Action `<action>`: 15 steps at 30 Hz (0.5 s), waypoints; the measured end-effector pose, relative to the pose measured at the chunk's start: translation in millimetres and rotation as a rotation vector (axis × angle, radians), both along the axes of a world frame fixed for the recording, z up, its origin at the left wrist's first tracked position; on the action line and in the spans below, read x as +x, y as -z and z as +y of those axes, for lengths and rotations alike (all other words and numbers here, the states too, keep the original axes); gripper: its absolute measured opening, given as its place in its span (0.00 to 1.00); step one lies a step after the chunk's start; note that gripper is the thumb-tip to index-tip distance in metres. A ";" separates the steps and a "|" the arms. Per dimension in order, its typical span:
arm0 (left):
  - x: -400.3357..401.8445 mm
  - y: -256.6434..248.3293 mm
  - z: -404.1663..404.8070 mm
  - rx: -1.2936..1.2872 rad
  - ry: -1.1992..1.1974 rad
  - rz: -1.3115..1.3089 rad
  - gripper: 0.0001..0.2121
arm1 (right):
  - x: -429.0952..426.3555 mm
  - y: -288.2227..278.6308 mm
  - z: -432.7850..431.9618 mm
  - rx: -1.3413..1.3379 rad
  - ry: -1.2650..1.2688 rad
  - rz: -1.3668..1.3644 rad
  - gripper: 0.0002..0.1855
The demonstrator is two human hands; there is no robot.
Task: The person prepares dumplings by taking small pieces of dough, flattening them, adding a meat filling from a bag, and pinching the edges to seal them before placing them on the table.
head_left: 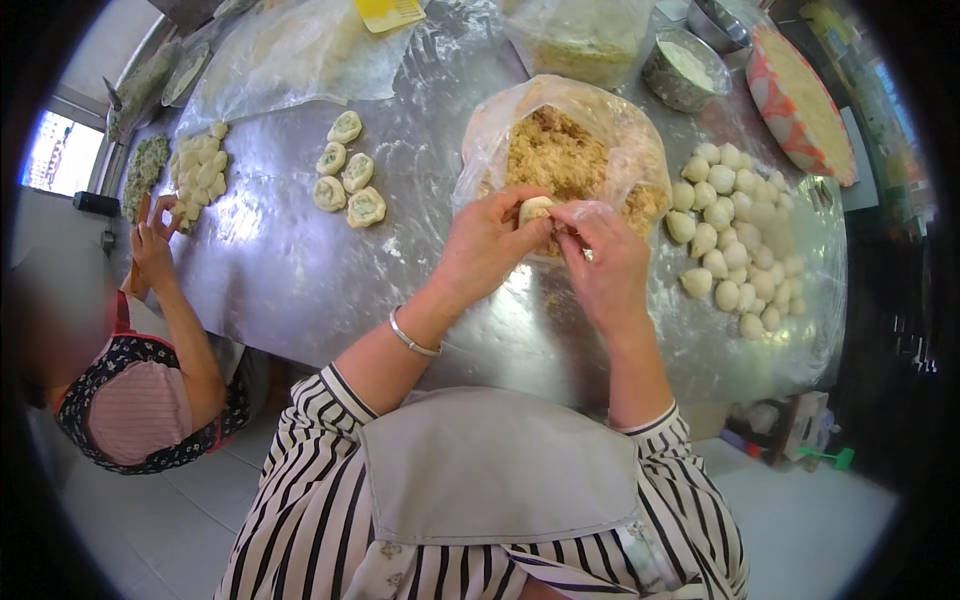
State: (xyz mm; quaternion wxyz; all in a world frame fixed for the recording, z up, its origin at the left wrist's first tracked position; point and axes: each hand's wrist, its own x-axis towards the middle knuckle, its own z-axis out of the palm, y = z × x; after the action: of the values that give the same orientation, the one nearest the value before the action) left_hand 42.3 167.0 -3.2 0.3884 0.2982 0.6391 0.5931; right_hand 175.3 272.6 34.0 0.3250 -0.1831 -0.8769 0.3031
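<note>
My left hand (487, 240) cups a small round piece of dough (535, 210) between thumb and fingers. The fingertips of my right hand (606, 255) pinch the dough's right edge. Both hands are over the near rim of a clear plastic bag holding a crumbly brown filling (559, 154). Whether there is filling inside the dough is hidden by my fingers. To the right of my right hand lie many filled dough balls (731, 202), some drawn to a point, close together on the metal table (300, 277).
Left of the bag sit several dough cups with green filling (358, 172). At the far left a co-worker's hand (154, 244) holds a wooden stick beside dough pieces (199, 176) and a green mound (146, 169). Behind are a flour bowl (686, 67) and a red-patterned basin (780, 112).
</note>
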 end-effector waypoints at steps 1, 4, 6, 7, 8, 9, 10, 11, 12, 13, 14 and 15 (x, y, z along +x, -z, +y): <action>-0.8 -0.2 1.2 0.022 -0.005 -0.025 0.18 | -0.4 1.2 0.2 -0.001 0.003 0.002 0.11; -4.1 -3.2 -0.8 0.032 -0.032 -0.111 0.16 | -2.0 4.8 1.6 -0.074 0.024 0.039 0.10; -7.4 -9.3 -3.9 0.020 -0.052 -0.173 0.15 | -0.9 5.3 6.2 -0.130 0.105 0.008 0.10; -9.9 -14.6 -6.1 0.005 -0.055 -0.253 0.15 | 0.9 8.5 11.0 -0.131 0.106 0.011 0.10; -11.9 -18.1 -7.8 -0.009 -0.059 -0.333 0.15 | 3.4 14.2 17.4 -0.120 0.123 -0.026 0.12; -13.2 -19.8 -9.7 -0.009 -0.061 -0.328 0.15 | 4.9 17.0 21.7 -0.107 0.135 -0.062 0.14; -14.1 -21.2 -11.4 0.005 -0.076 -0.408 0.16 | 6.8 16.1 23.4 -0.107 0.133 -0.058 0.14; -15.0 -22.7 -12.9 0.020 -0.089 -0.487 0.17 | 9.2 13.8 23.9 -0.051 0.101 -0.109 0.20; -16.7 -24.5 -15.0 0.020 -0.090 -0.486 0.17 | 10.9 11.2 23.6 0.006 0.069 -0.163 0.26; -18.9 -26.8 -17.5 0.045 -0.030 -0.577 0.17 | 11.2 7.8 21.6 0.006 0.068 -0.162 0.26; -19.9 -29.1 -18.6 0.069 0.032 -0.667 0.18 | 10.8 3.8 18.4 -0.077 -0.039 -0.170 0.32; -17.9 -31.0 -18.0 0.070 0.038 -0.670 0.18 | 11.7 0.7 14.8 -0.158 -0.141 -0.182 0.39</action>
State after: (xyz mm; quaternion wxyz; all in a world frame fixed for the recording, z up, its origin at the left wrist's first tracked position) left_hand 24.4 149.0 27.8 0.5774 0.1115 0.4496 0.6723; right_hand 187.0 287.3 33.3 0.2068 -0.1729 -0.8867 0.3756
